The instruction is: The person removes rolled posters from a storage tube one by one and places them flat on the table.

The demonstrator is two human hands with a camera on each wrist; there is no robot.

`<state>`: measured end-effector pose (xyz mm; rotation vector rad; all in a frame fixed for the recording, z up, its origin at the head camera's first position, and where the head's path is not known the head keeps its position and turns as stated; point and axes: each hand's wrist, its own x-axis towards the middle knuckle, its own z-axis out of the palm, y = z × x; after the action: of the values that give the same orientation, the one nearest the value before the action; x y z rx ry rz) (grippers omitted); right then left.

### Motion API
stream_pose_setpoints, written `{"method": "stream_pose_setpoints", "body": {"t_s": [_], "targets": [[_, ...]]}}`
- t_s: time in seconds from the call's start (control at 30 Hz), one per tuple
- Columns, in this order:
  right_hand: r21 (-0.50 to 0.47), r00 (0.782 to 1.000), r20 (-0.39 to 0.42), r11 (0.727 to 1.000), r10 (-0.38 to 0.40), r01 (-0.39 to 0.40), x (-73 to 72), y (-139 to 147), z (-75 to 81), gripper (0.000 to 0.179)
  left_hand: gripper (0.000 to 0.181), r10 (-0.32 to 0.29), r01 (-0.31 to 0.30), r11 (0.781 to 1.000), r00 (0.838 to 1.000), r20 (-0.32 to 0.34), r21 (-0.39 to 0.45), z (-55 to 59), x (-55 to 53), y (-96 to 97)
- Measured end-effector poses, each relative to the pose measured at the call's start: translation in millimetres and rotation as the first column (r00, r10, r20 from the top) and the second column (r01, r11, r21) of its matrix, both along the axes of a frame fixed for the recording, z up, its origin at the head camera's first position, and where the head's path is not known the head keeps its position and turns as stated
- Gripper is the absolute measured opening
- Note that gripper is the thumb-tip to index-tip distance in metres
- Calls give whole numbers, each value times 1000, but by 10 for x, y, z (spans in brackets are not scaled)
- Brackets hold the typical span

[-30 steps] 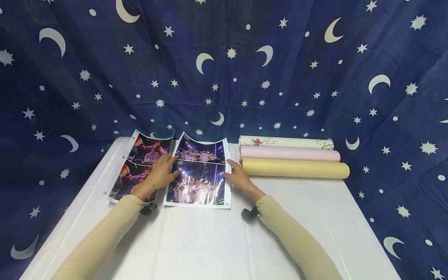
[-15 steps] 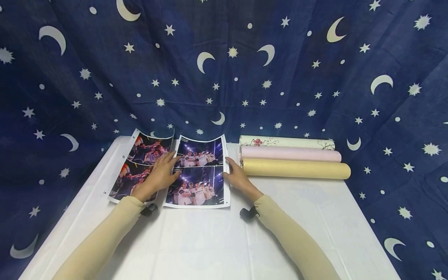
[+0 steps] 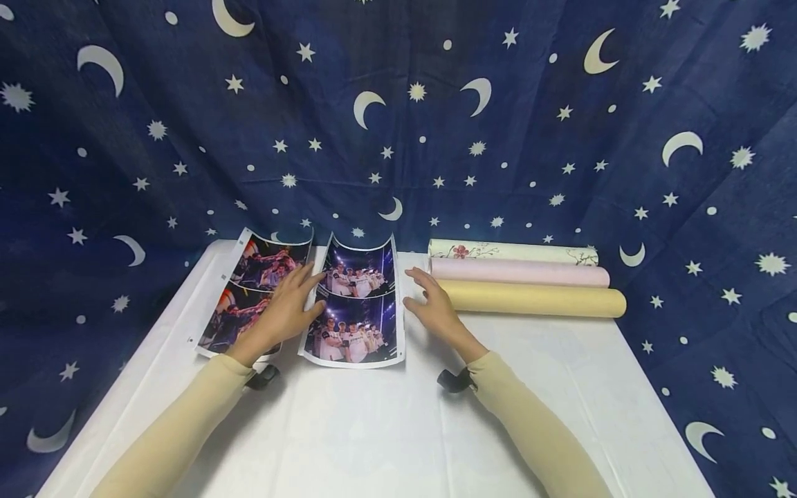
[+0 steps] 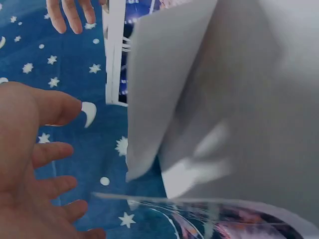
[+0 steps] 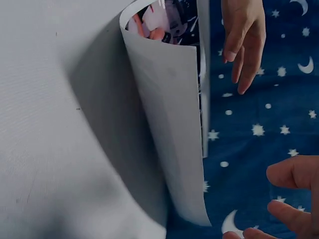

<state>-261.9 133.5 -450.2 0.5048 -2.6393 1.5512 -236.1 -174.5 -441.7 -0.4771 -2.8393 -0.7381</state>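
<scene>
Hands (image 3: 286, 312) (image 3: 436, 311) spread wider; gap beside right edge of curled print (image 3: 356, 325).

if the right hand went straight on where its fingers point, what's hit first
The right hand would probably meet the nearer photo print first, at its right edge; depth is unclear.

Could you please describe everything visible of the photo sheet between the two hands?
The photo sheet looks like paper, with two purplish group pictures, one above the other, inside a white border. Its sides curl upward. It sits on the white table between the left hand and right hand; whether either touches it is unclear.
</scene>
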Motion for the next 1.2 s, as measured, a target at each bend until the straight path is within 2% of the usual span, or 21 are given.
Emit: {"method": "stream_pose_setpoints", "body": {"t_s": [0.17,0.4,0.63,0.77,0.9,1.1,1.13,1.17,1.2], "targets": [[6,1000,-11,1000,-3,3,122,121,127,56,60,-6,8,999,999,-43,46,95,64,79],[23,998,-62,1000,2,-1,271,299,221,54,57,-41,56,990,993,-113,131,216,194,236],[35,991,-135,999,0,5,444,538,286,57,57,-64,104,961,985,-161,257,289,345,368],[38,986,-167,999,-9,16,511,721,317,57,57,-55,109,931,985,-162,349,316,398,468],[46,982,-179,997,-55,64,589,931,355,56,57,-46,111,893,987,-156,435,337,402,626],[69,974,-201,990,-103,119,665,1181,438,57,58,-57,104,844,993,-104,527,339,399,799],[71,973,-203,990,-109,125,669,1212,457,57,59,-65,99,832,995,-82,545,338,396,819],[68,973,-200,990,-112,128,673,1239,478,56,58,-81,95,811,995,-51,577,349,401,843],[65,974,-193,989,-115,130,676,1262,500,56,58,-103,91,778,995,-18,621,360,400,871]]}}
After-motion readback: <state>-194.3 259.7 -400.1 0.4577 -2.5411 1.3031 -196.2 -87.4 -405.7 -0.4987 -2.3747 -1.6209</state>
